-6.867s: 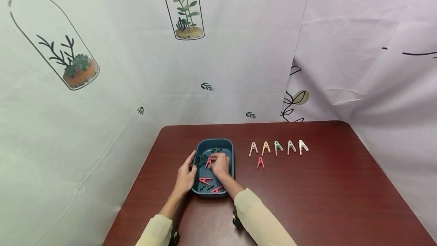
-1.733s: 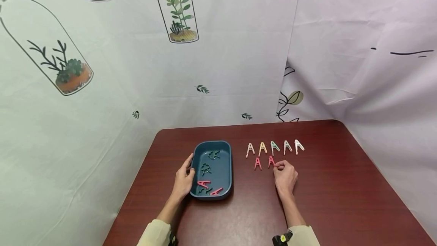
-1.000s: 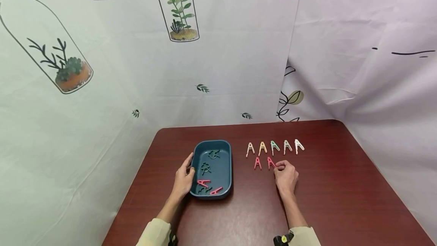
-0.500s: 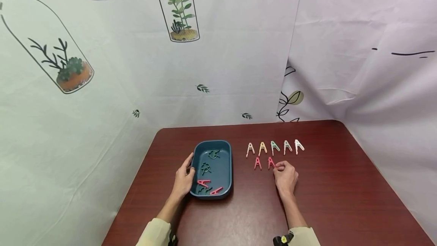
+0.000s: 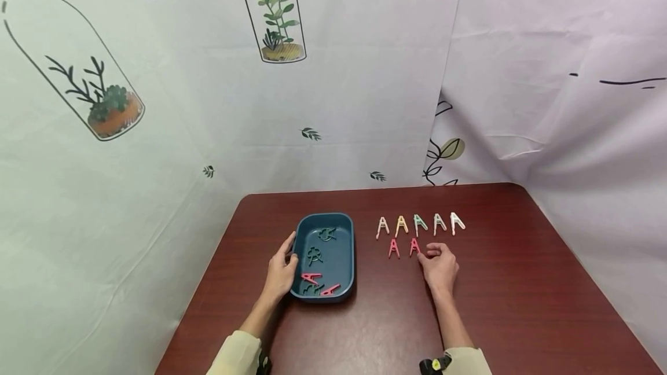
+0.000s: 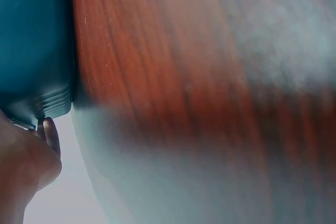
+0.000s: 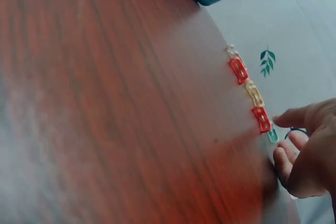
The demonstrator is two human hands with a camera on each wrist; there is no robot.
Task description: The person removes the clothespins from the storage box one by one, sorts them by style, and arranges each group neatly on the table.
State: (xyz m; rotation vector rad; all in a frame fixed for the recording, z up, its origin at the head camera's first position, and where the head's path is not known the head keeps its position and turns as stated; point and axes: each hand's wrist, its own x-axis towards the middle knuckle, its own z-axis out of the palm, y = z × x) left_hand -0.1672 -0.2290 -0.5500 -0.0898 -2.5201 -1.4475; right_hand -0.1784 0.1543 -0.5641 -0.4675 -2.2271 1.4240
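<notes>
My left hand (image 5: 280,274) holds the left side of a blue tray (image 5: 350,259), thumb at the rim and fingers along the outer wall. Inside the tray lie a pink-red clothespin (image 5: 311,278), a second red clothespin (image 5: 330,290), and dark green clips, one green clip (image 5: 314,256) near the middle. My right hand (image 5: 440,268) is just right of a red clothespin (image 5: 414,246) standing on the table, thumb and fingers apart with nothing between them. Left of that stands another red clothespin (image 5: 394,248). In the right wrist view, the thumb is close to the nearer red clothespin (image 7: 261,119).
Behind the red pair runs a row of several clothespins, among them a yellow clothespin (image 5: 401,225), a green clothespin (image 5: 420,224) and a white clothespin (image 5: 457,223). The dark red table (image 5: 521,294) reaches a patterned cloth backdrop (image 5: 365,103).
My right hand has taken a red clothespin from the tray and placed it right of the other red one. Its fingers have just parted from it. The left hand stays at the tray.
</notes>
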